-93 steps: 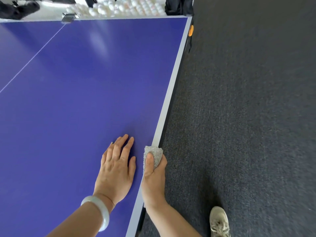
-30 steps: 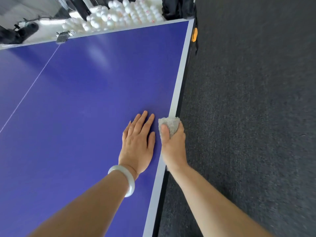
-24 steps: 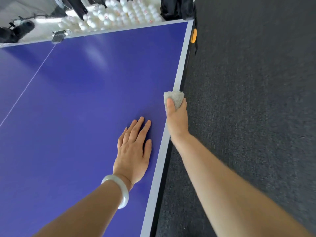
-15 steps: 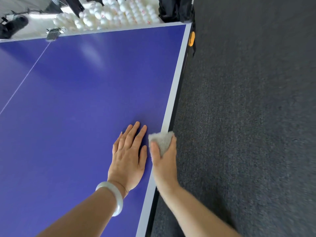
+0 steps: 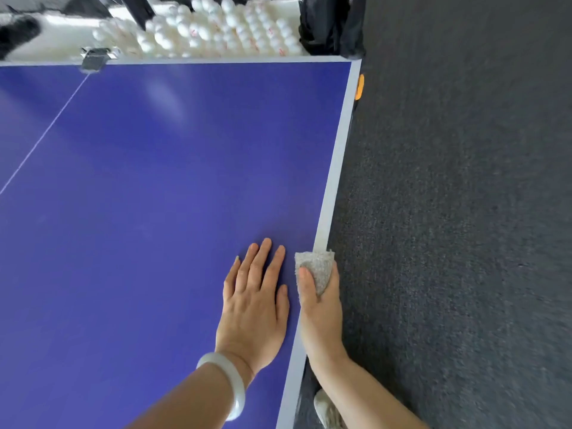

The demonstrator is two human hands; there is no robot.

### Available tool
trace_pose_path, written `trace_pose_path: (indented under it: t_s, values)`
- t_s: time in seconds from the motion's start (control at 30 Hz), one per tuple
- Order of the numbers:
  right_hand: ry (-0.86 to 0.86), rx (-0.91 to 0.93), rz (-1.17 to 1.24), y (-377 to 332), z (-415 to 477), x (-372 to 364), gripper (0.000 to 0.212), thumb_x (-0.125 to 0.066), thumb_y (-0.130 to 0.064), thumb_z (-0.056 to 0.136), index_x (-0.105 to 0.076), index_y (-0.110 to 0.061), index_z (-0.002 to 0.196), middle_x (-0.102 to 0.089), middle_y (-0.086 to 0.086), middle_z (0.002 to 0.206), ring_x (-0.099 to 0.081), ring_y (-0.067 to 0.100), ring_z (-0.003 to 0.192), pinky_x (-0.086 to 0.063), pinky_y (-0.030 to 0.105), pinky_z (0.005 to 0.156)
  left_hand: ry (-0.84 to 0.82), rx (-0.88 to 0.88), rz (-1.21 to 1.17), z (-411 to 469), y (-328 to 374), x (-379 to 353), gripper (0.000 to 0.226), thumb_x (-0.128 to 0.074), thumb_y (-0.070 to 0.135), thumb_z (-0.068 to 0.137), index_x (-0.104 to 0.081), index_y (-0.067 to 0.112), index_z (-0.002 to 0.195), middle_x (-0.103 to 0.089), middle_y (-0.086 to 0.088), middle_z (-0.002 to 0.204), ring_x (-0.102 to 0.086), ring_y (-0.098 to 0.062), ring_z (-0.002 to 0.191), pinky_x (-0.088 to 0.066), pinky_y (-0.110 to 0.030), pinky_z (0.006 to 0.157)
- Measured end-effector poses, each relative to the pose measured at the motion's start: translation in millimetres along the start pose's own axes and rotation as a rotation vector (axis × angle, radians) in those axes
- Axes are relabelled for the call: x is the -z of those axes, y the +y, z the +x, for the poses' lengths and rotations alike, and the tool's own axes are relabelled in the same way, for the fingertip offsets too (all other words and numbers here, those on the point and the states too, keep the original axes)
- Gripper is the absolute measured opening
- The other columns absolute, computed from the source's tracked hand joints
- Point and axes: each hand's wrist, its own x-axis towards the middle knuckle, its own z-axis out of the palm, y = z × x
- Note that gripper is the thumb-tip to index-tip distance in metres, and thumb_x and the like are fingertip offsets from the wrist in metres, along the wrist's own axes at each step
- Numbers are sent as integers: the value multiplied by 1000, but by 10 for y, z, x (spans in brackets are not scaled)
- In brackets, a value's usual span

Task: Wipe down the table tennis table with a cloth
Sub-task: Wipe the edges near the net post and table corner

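Only the head view here, looking down along the right side of a blue table tennis table [image 5: 154, 212]. It fills the left and middle of the frame, with a pale grey border stripe [image 5: 335, 168] running from the upper right corner down to the bottom centre.

The left hand [image 5: 253, 308] lies flat, palm down on the blue surface in the lower middle, fingers straight and close together, holding nothing. There's a pale white bangle [image 5: 230, 385] on that wrist.

The right hand [image 5: 320, 311] is just beside it, right on the table's edge. It grips a small grey cloth [image 5: 315, 267], thumb on top, with the other fingers wrapped down over the side where I can't really see them. The cloth sits bunched on the border stripe, sticking out past the thumb tip towards the top of the frame.

Other stuff: a thin white line [image 5: 46, 134] runs diagonally across the upper left of the table. At the far end along the top there's a metal clamp [image 5: 94, 60] on the edge, and behind it a big pile of white ping pong balls [image 5: 216, 29]. Something black [image 5: 331, 26] stands by the upper right corner, can't tell what. A small orange piece [image 5: 359, 87] sits on the table's side just below that corner. Dark grey carpet [image 5: 464, 212] covers the whole right half, and a light-coloured shoe [image 5: 328, 410] peeks out at the bottom, under the right forearm.
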Motion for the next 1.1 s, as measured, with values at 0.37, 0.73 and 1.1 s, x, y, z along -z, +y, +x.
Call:
trace_pose_path:
  t_s: [0.37, 0.73, 1.1]
  values:
    - [-6, 10, -24, -760, 1652, -30, 62, -52, -51, 97, -37, -16, 145, -57, 3, 127, -56, 14, 105, -42, 20, 76, -26, -2, 46, 0, 46, 25, 55, -27, 30, 100, -38, 13, 151, -34, -7, 158, -31, -27, 146, -25, -48, 116]
    - [-27, 51, -15, -680, 1687, -30, 64, -53, -49, 97, -33, -17, 149, -52, 8, 136, -55, 21, 120, -47, 39, 102, -3, -71, 1, 1476, 336, 221, 48, -37, 20, 103, -38, 7, 150, -29, -10, 160, -28, -26, 147, -24, -40, 119]
    - [-58, 44, -32, -927, 2152, -55, 73, -55, -46, 97, -24, -13, 154, -43, 11, 145, -47, 24, 131, -41, 43, 109, 22, 84, -111, 2062, 365, 107, 57, -18, 38, 101, -29, 24, 155, -19, 7, 163, -14, -13, 150, -8, -31, 123]
